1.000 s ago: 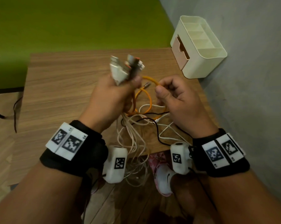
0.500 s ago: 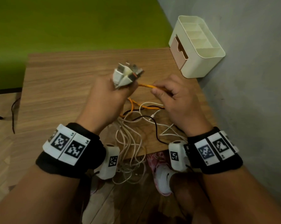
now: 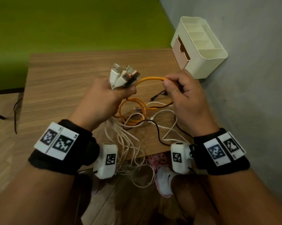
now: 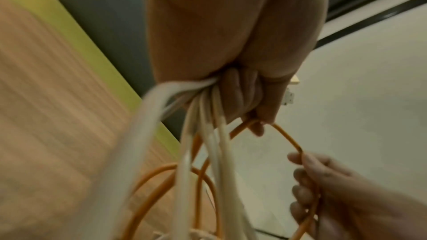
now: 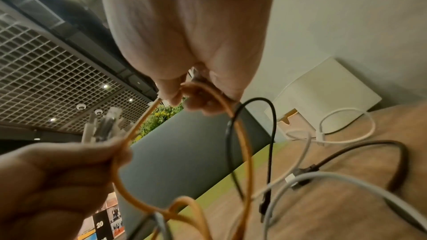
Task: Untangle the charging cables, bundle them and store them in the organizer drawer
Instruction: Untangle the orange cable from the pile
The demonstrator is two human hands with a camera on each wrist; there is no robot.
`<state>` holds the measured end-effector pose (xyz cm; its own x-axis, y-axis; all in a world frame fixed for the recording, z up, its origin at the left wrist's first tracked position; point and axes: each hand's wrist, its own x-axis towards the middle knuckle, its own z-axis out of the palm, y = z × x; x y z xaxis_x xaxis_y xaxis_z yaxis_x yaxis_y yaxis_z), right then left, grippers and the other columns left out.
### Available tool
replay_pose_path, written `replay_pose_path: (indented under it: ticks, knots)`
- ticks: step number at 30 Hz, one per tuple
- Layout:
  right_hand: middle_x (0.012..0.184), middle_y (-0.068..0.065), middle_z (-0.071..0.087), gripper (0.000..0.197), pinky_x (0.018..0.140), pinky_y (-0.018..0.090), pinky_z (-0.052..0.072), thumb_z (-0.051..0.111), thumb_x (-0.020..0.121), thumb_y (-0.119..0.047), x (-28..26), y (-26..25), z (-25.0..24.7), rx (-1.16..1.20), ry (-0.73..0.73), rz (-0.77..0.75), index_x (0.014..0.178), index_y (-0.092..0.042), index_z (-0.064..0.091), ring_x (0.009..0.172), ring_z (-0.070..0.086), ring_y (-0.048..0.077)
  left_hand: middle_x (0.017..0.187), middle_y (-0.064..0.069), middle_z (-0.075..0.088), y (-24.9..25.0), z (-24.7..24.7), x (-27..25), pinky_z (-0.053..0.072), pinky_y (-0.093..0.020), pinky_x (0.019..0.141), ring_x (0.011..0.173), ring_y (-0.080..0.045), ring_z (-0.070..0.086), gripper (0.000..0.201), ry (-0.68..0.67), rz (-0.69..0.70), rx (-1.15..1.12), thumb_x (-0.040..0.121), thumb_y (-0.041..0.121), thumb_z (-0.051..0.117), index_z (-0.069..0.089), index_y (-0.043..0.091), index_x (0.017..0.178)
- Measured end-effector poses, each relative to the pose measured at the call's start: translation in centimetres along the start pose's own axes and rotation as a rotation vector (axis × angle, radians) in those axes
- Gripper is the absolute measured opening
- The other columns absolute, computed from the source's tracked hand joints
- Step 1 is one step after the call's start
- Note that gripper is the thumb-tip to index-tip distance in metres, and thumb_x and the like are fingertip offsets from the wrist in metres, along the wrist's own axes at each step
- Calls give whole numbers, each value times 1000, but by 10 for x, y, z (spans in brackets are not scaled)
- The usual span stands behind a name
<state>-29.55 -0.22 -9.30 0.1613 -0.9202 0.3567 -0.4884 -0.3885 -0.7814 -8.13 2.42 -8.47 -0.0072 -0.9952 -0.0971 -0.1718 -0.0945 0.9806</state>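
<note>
My left hand (image 3: 104, 98) grips a bunch of charging cables just below their USB plugs (image 3: 122, 75), which stick up above the fist. White cables (image 4: 208, 152) hang down from that fist over the table's near edge. An orange cable (image 3: 150, 79) arcs from the left fist to my right hand (image 3: 182, 96), whose thumb and fingers pinch it (image 5: 198, 94). More orange loops (image 3: 133, 111) lie below on the wooden table (image 3: 64, 82), mixed with white cables (image 3: 166, 111) and a black cable (image 3: 158, 132). The cream organizer (image 3: 200, 47), with its tan drawer (image 3: 180, 48), stands at the table's far right corner.
A grey wall (image 3: 250, 78) runs close along the table's right side. Green floor (image 3: 72, 21) lies beyond the far edge. A black plug (image 3: 158, 95) lies on the table near my right hand. My shoes (image 3: 163, 179) show below the near edge.
Both hands have lifted. My right hand slid along the orange cable and drew it up into an arc between the hands. The left hand kept its hold on the plugs.
</note>
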Motion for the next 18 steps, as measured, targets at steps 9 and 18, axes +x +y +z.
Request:
replay_pose_path:
  ticks: [9,18]
  knots:
    - [85,-3,53,13,66,12,36,64,93,-17,-5,-5,16,-106,-128,-129,101,-11,72,75,50,2,67,5,66,1,20,-4,42,-29,59,61,-1,52,10,-3,205,276,88,19,70,68,16,79]
    - [85,-5,61,13,65,18,40,56,99,-21,-2,9,6,-141,-154,33,94,-13,66,77,56,3,51,3,38,5,2,1,24,-20,43,39,-8,29,6,120,47,-219,81,19,67,65,17,76]
